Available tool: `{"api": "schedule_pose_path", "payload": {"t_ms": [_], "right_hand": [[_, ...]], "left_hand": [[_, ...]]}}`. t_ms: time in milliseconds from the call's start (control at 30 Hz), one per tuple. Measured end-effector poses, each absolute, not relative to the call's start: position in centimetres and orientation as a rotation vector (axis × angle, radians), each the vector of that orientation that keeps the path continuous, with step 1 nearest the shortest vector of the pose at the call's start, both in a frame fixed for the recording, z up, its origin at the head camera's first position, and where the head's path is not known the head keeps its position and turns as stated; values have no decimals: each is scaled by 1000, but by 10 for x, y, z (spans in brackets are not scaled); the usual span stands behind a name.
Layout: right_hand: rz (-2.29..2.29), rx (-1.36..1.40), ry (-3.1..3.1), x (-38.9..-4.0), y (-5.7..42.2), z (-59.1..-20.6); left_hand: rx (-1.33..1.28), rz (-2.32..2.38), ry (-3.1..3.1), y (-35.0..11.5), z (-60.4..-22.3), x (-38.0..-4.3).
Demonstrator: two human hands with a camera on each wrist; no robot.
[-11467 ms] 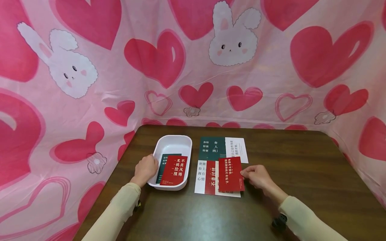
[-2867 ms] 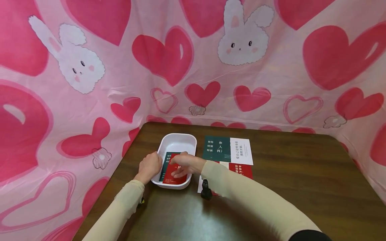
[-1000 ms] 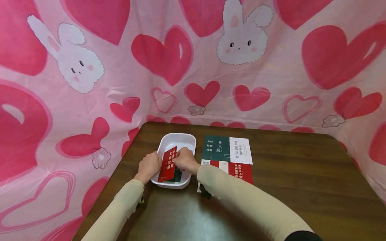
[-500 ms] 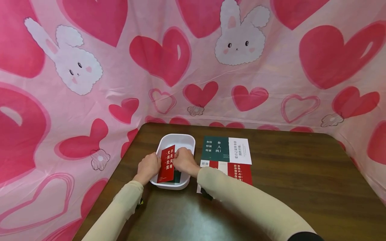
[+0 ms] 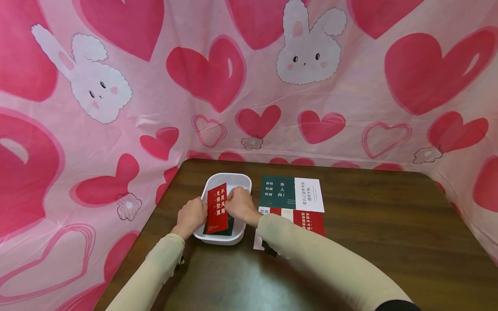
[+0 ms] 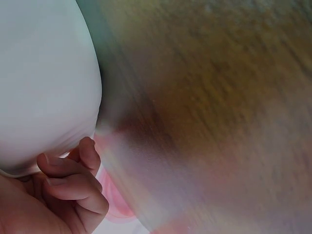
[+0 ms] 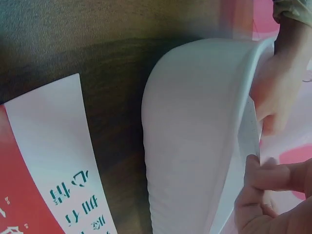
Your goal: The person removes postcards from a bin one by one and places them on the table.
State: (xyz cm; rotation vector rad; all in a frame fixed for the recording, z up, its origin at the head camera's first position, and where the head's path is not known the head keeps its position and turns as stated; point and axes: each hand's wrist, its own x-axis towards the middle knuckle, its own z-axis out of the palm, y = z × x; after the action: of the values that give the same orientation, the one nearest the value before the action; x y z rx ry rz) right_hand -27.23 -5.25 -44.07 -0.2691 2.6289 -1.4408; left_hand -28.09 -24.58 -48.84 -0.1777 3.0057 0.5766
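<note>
A white plastic tray sits at the left of the table. My left hand grips its left rim; in the left wrist view the fingers curl against the white wall. Over the tray, my right hand pinches the right edge of a red card with white Chinese characters. That card leans up, its lower end low in the tray. Beneath it a dark green card lies mostly hidden. In the right wrist view the right fingers are at the tray's rim, holding the card's edge.
Right of the tray, several cards lie edge to edge in two rows: a green card and a white card behind, red and white ones in front. My right sleeve covers part of the front row. The brown table extends right.
Earlier the right hand placed a red card in the front row. It then reached into the tray and raised another red card, which has since turned slightly. The left hand stays at the rim.
</note>
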Motion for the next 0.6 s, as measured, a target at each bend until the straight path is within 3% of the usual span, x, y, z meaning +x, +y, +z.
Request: {"api": "schedule_pose_path", "payload": {"t_ms": [600], "right_hand": [[-1431,-195,2724,-279,-36,-431]], "left_hand": [[-151,586,2992,-246,-488,-280]]}}
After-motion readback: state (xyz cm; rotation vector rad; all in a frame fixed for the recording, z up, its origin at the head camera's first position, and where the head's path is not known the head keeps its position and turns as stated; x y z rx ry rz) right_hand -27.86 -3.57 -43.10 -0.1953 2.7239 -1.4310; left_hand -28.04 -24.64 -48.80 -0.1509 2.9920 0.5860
